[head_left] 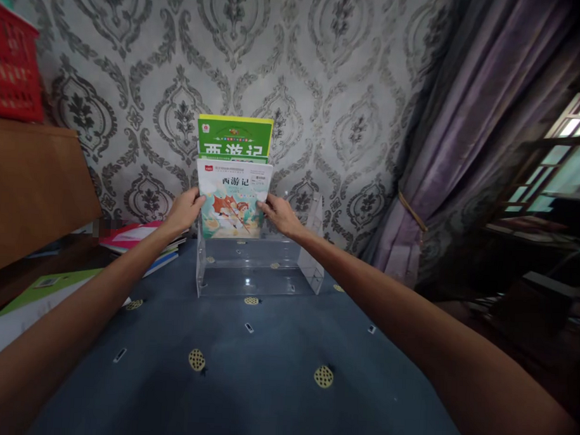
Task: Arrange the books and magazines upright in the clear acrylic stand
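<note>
A white picture-covered book (233, 209) is held upright between my two hands, its cover facing me. My left hand (185, 209) grips its left edge, thumb in front. On the opposite edge my right hand (280, 212) pinches it the same way. Below and behind the book stands a clear acrylic stepped rack (250, 281). A green book (236, 133) with a yellow top edge rises behind the white one, its lower part hidden. Another green-edged book (235, 158) shows as a thin strip between them.
The rack stands on a dark blue cloth (265, 381) with pineapple prints, against a patterned wall. Left are a pile of books (167, 257), a green-and-white book (44, 291), and a red basket (14, 68) on a brown box (34, 183). A purple curtain (415, 184) hangs at right.
</note>
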Demonstrator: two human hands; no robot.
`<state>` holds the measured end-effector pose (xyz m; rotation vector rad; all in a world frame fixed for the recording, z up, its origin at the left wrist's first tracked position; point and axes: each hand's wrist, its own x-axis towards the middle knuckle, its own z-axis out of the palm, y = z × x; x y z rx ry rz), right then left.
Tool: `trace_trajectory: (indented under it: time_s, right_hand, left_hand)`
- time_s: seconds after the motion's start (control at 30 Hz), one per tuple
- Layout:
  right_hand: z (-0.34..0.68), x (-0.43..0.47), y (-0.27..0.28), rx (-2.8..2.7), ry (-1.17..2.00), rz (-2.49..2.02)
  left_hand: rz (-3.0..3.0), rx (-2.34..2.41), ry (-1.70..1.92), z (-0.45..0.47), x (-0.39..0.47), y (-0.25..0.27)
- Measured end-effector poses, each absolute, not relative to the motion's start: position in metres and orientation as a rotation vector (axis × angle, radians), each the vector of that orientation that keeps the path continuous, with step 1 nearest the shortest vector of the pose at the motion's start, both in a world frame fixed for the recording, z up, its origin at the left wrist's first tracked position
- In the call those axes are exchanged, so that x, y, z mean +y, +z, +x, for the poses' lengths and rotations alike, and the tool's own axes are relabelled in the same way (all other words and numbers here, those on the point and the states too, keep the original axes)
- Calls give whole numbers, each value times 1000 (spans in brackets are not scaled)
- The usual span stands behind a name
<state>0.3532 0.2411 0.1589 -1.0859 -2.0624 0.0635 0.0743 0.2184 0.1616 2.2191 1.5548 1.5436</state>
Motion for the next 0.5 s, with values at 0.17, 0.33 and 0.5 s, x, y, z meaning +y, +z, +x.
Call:
trace_trajectory:
  time_s: [0.17,0.33,0.5]
  right_hand:
    - [352,237,158,-2058,-14,-1147]
    - [349,234,156,-2017,-77,-1234]
    - [344,232,152,-1919,-108,-1330]
  left_hand:
    - [2268,1737,1475,77,209,162]
    - [2214,1836,1488,80,209,160]
    - [2244,1831,1472,80,209,159]
